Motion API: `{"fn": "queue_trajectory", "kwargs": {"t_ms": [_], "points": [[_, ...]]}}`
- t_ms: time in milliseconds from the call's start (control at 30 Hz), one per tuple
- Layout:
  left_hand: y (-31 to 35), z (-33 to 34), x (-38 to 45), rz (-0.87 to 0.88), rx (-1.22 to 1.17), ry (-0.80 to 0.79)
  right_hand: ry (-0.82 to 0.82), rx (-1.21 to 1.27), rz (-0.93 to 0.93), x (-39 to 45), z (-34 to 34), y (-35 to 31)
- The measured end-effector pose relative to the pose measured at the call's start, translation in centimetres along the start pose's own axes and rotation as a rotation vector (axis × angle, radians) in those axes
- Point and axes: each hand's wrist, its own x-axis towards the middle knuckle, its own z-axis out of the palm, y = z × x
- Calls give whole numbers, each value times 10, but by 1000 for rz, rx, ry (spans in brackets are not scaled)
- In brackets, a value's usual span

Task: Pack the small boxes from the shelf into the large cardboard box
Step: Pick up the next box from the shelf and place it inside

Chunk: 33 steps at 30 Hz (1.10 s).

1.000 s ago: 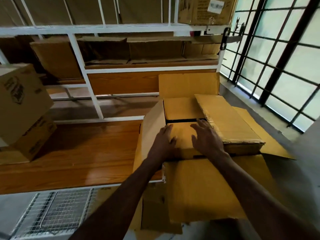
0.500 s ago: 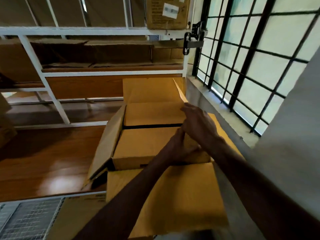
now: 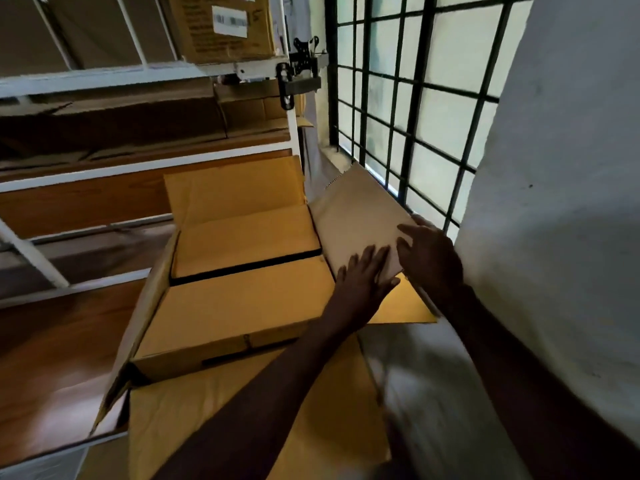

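1. The large cardboard box [image 3: 221,341] stands open at the right end of the wooden shelf [image 3: 59,358], its flaps folded outward.
2. Two small boxes lie flat inside it: the near small box [image 3: 235,306] fills the front part, and the far small box [image 3: 246,244] lies just behind it, a dark gap between them.
3. The right-side flap [image 3: 356,216] of the large box is tilted up, toward the barred window [image 3: 415,98].
4. The left hand [image 3: 363,282] lies with fingers straight and spread, flat against the lower part of that flap.
5. The right hand [image 3: 429,261] is just beside the left, at the flap's near right edge, with the thumb on the flap's face; whether its fingers curl round the edge I cannot tell.
6. The front flap [image 3: 263,420] hangs toward the person, under the left forearm.
7. On the rack's upper level sits a labelled carton [image 3: 221,26], and flattened cardboard [image 3: 114,123] lies on the level below it.
8. A pale wall [image 3: 561,168] fills the right side.
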Motion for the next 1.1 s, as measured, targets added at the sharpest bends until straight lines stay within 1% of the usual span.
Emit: {"fn": "queue_trajectory", "kwargs": {"t_ms": [100, 233, 367, 433, 500, 600, 767, 833, 967, 1033, 1100], "points": [[1, 6, 1, 3, 122, -46, 3, 18, 75, -15, 10, 20], [-4, 20, 2, 20, 340, -78, -43, 10, 173, -30, 32, 42], [-4, 28, -4, 54, 488, -106, -77, 87, 279, -45, 62, 53], [-3, 27, -7, 76, 500, -128, -100, 140, 317, -53, 81, 59], [-2, 25, -10, 81, 502, -151, -160, 197, 354, -63, 99, 63], [-1, 21, -15, 115, 521, -153, -237, 329, 341, -84, 123, 62], [-1, 18, -19, 144, 563, -136, -249, 503, 462, -101, 168, 85], [-1, 18, -19, 147, 579, -148, -302, 537, 493, -101, 160, 75], [-2, 19, -18, 153, 589, -157, -391, 573, 495, -99, 145, 63], [-2, 19, -18, 153, 585, -153, -399, 539, 475, -97, 149, 72], [-3, 19, -16, 150, 557, -148, -375, 464, 440, -93, 163, 95]]}}
